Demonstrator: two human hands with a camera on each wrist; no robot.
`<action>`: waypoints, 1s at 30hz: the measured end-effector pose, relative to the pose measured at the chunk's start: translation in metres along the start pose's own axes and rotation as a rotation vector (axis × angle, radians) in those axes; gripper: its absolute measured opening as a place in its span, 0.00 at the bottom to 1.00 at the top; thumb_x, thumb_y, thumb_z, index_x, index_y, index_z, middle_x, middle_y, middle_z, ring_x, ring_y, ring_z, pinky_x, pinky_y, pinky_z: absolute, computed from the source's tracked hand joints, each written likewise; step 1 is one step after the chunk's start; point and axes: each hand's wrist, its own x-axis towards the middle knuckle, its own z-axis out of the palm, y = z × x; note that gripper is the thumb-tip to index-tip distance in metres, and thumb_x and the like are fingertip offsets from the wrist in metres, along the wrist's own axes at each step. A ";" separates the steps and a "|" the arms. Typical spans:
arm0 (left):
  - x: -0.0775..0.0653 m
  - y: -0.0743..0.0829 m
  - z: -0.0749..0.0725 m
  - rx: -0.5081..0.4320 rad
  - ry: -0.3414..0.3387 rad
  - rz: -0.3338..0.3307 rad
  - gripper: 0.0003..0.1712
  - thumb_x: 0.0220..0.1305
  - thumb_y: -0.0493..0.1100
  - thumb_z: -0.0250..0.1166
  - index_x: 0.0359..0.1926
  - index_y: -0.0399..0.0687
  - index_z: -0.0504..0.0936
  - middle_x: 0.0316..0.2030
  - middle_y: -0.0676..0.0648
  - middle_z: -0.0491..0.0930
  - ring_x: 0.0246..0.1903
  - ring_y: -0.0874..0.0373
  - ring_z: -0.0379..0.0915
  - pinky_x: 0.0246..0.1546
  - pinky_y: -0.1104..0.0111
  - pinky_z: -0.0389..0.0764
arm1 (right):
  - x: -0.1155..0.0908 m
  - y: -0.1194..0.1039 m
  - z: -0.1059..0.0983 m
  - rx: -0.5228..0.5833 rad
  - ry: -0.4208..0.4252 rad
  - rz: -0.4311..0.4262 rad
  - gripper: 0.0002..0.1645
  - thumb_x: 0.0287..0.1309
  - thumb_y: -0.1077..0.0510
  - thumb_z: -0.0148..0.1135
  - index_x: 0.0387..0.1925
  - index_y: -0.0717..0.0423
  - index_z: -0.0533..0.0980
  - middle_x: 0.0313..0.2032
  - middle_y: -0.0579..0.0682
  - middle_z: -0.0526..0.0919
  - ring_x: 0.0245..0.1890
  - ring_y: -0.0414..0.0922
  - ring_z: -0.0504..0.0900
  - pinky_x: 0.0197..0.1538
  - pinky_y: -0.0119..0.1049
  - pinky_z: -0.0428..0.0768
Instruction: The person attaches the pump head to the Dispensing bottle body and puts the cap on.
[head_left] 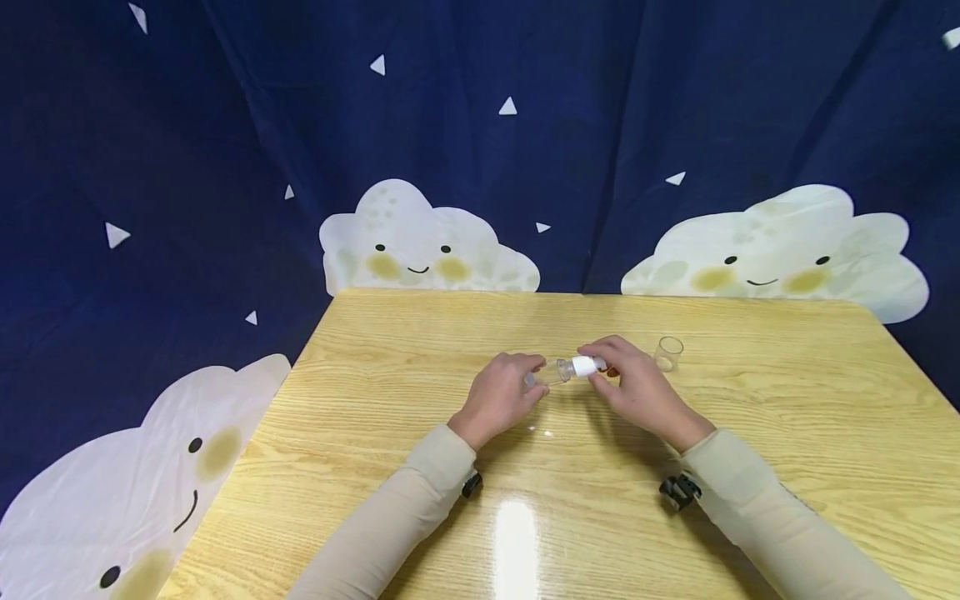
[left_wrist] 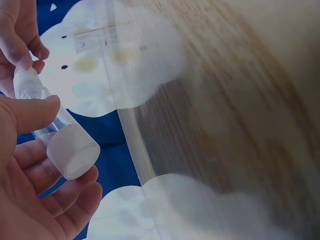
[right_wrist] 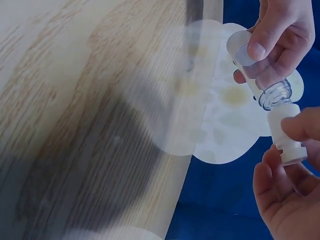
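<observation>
My left hand [head_left: 501, 393] holds a small clear bottle [head_left: 554, 372] by its body, the thumb on one side and the fingers round the other. In the left wrist view the bottle's white base [left_wrist: 73, 151] points out of that hand. At the other end, my right hand [head_left: 639, 390] pinches the white pump head [head_left: 584, 366] between thumb and fingers. The right wrist view shows this white pump head [right_wrist: 283, 124] right at the bottle's threaded clear neck [right_wrist: 276, 95]. The bottle lies nearly sideways above the table, its neck toward my right hand.
A clear open-topped cap [head_left: 668, 353] stands on the wooden table [head_left: 375, 400], just beyond my right hand. Behind the table's far edge hangs a dark blue curtain [head_left: 450, 125] printed with clouds and white triangles. Bright glare lies on the near tabletop.
</observation>
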 end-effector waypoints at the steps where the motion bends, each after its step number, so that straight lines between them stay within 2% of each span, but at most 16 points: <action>1: 0.000 0.000 0.000 0.001 0.000 0.001 0.19 0.63 0.50 0.69 0.55 0.53 0.83 0.49 0.52 0.86 0.45 0.56 0.81 0.41 0.66 0.83 | 0.000 0.000 0.000 -0.003 0.001 -0.003 0.19 0.58 0.69 0.65 0.52 0.61 0.80 0.47 0.56 0.83 0.34 0.45 0.78 0.35 0.34 0.78; 5: 0.000 0.001 0.000 0.002 0.002 0.008 0.20 0.63 0.50 0.69 0.55 0.51 0.83 0.49 0.52 0.86 0.46 0.55 0.81 0.41 0.66 0.83 | 0.000 0.000 0.001 -0.024 -0.002 -0.003 0.19 0.57 0.67 0.67 0.52 0.59 0.80 0.44 0.53 0.83 0.32 0.44 0.75 0.34 0.31 0.75; 11: 0.000 0.002 -0.001 0.006 0.013 0.029 0.20 0.62 0.49 0.70 0.54 0.52 0.84 0.49 0.52 0.87 0.46 0.55 0.81 0.41 0.66 0.84 | 0.000 -0.002 0.001 -0.051 0.004 -0.008 0.18 0.55 0.67 0.70 0.47 0.54 0.78 0.40 0.49 0.82 0.33 0.42 0.74 0.36 0.35 0.77; 17: 0.000 0.002 -0.001 0.003 0.015 0.044 0.19 0.62 0.49 0.70 0.54 0.52 0.84 0.50 0.51 0.86 0.47 0.55 0.81 0.43 0.66 0.84 | 0.000 -0.002 0.000 -0.043 0.017 -0.022 0.17 0.54 0.69 0.70 0.45 0.53 0.78 0.39 0.48 0.81 0.32 0.41 0.72 0.36 0.33 0.75; 24: 0.000 0.001 -0.001 -0.014 0.012 0.050 0.21 0.63 0.49 0.69 0.55 0.50 0.83 0.51 0.51 0.86 0.48 0.54 0.81 0.44 0.65 0.84 | 0.000 -0.002 0.000 -0.037 0.024 -0.026 0.17 0.54 0.68 0.70 0.45 0.53 0.79 0.39 0.48 0.82 0.32 0.41 0.72 0.35 0.34 0.74; 30: -0.001 0.001 -0.002 -0.022 0.014 0.057 0.21 0.63 0.49 0.70 0.56 0.49 0.83 0.51 0.50 0.86 0.48 0.54 0.81 0.44 0.65 0.84 | -0.001 -0.002 0.001 -0.033 0.031 -0.031 0.17 0.54 0.68 0.70 0.45 0.54 0.79 0.41 0.50 0.83 0.35 0.44 0.76 0.37 0.39 0.79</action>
